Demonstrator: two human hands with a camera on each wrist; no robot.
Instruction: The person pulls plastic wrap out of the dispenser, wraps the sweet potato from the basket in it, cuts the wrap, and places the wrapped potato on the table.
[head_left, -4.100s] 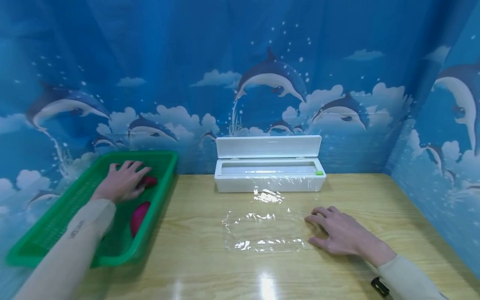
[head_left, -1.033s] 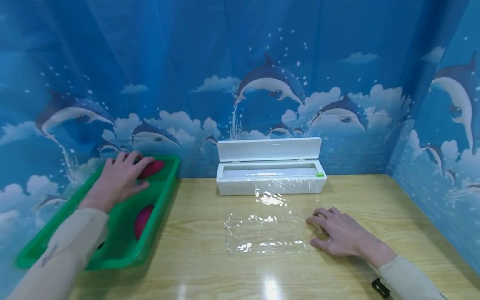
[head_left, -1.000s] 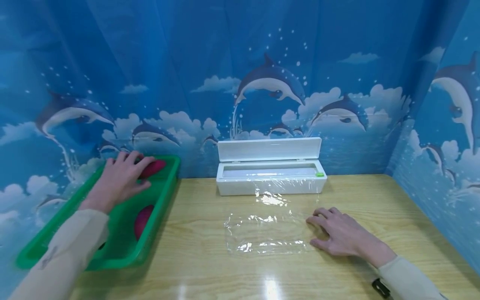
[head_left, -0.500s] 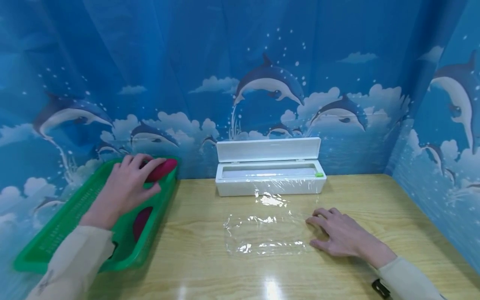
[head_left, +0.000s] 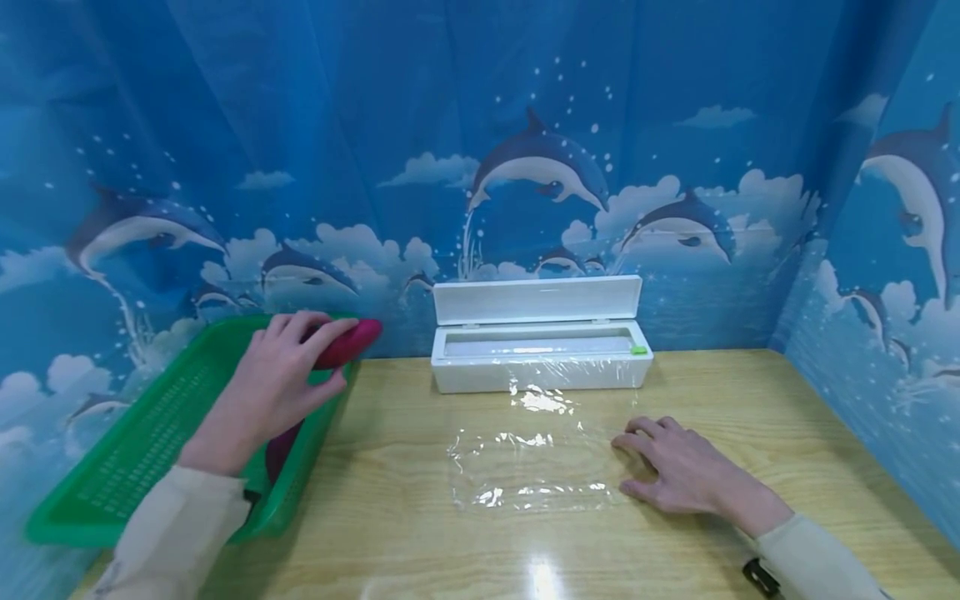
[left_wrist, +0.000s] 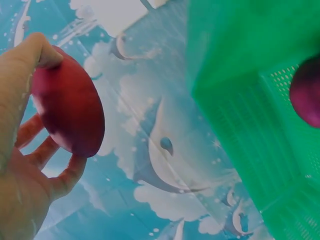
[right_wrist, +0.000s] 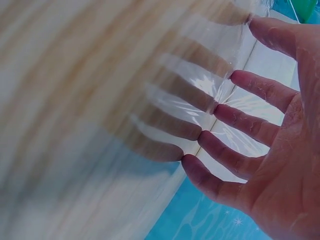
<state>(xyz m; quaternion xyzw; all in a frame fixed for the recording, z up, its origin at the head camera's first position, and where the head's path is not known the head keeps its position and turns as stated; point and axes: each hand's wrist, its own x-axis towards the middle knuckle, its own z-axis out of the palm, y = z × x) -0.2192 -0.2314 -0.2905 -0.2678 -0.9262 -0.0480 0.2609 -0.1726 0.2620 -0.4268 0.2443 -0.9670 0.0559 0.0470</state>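
My left hand [head_left: 273, 387] holds a smooth magenta-red oval, shaped like a sweet potato [head_left: 358, 340], at the right rear rim of the green basket [head_left: 56, 521]. In the left wrist view, thumb and fingers grip the oval [left_wrist: 75, 107] from opposite sides. A second dark red oval [head_left: 279, 457] lies in the basket, partly hidden by my forearm. My right hand [head_left: 678, 467] rests its fingertips on the table at the right edge of a sheet of clear cling film [head_left: 525, 458]. In the right wrist view, several fingertips [right_wrist: 207, 140] touch the surface, slightly bent and spread.
A white cling film dispenser [head_left: 536, 375] stands at the back with its lid [head_left: 536, 300] raised. The film runs from it over the front face onto the wooden table [head_left: 420, 542]. A green cutter slide [head_left: 638, 350] sits at its right end. A dolphin-print curtain [head_left: 390, 108] closes off the back.
My left hand has taken hold of the red oval, lifted it and moved it rightward to the basket's rim. The right hand and the film have stayed in place.
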